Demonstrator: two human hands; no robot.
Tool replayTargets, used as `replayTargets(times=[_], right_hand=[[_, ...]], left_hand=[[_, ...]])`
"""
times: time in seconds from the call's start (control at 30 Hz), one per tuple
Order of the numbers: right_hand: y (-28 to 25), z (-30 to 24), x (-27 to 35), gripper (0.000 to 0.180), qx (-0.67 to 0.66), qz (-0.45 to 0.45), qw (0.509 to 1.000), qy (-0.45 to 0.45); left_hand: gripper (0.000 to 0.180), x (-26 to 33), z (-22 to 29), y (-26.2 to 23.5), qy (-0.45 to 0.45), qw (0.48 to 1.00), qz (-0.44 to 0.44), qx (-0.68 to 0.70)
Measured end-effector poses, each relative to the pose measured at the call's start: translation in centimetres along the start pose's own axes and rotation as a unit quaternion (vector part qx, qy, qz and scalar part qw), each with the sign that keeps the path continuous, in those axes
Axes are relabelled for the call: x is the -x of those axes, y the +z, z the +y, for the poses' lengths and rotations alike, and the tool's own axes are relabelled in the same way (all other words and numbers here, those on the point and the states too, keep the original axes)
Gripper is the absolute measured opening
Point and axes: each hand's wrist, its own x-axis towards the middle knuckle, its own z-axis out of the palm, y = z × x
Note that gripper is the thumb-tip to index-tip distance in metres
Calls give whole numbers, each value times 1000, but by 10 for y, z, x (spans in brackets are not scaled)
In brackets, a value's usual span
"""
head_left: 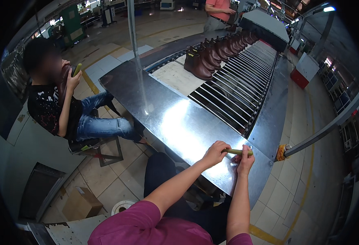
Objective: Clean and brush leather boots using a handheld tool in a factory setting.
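Observation:
A short olive-green stick (233,151) is held between my two hands above the metal tabletop (163,126). My left hand (215,154) is closed round its left end. At the other end, the fingers of my right hand (244,161) pinch it, and a bit of the stick shows past them. Whether it is a tool handle or a plain bar cannot be made out. Farther along the table, brown ankle boots (198,68) stand upright in a row, out of reach of both hands.
Metal bars (238,92) form a conveyor leading away to a grey hood (265,24). At left, a seated person (59,98) holds a brown boot and a similar green stick. A post (322,132) rises at right. A cardboard box (81,203) lies lower left. Another person (219,14) stands far off.

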Motion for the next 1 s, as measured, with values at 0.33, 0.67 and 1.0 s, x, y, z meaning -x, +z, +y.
replayTargets(times=[0.33,0.67,1.0], right_hand=[[9,-14,2,53,-45,24,998,-36],[3,-2,-3,40,-34,-3,999,-24],[-3,-7,-3,36,-36,5,999,-16]], left_hand=[[31,-5,1,-1,-16,998,-52,-30],[34,-9,-3,-3,35,999,-24,-25],[33,-2,10,5,12,989,-109,-104]])
